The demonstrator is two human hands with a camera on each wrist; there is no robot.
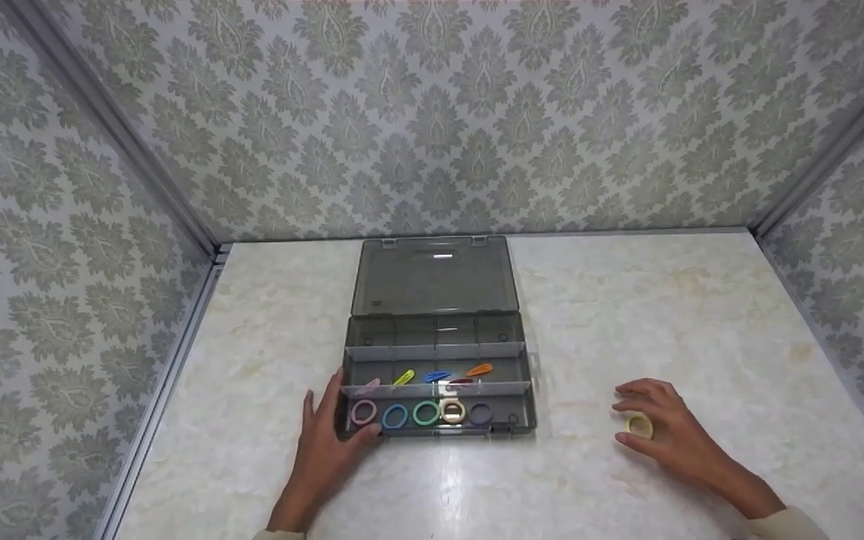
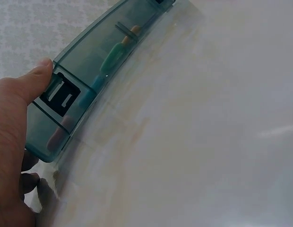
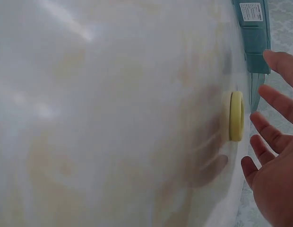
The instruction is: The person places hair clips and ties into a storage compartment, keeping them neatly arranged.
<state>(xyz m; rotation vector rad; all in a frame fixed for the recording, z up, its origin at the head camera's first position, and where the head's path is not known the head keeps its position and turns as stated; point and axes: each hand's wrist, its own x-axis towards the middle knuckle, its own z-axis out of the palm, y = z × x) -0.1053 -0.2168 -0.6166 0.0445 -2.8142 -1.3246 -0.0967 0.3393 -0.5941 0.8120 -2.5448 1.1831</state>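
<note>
A grey see-through organizer box lies with its lid folded back. My left hand grips its front left corner, thumb on the front wall, as the left wrist view also shows. Several hair ties stand in a row in the front compartment, among them a green hair tie and a purple one. The middle compartment holds several hair clips, including an orange clip. To the right, my right hand is spread around a yellow hair tie on the table; the right wrist view shows the fingers apart from it.
The box stands on a pale marbled table. Patterned wall panels enclose the table at the back and both sides. A rear compartment of the box lies behind the clear divider.
</note>
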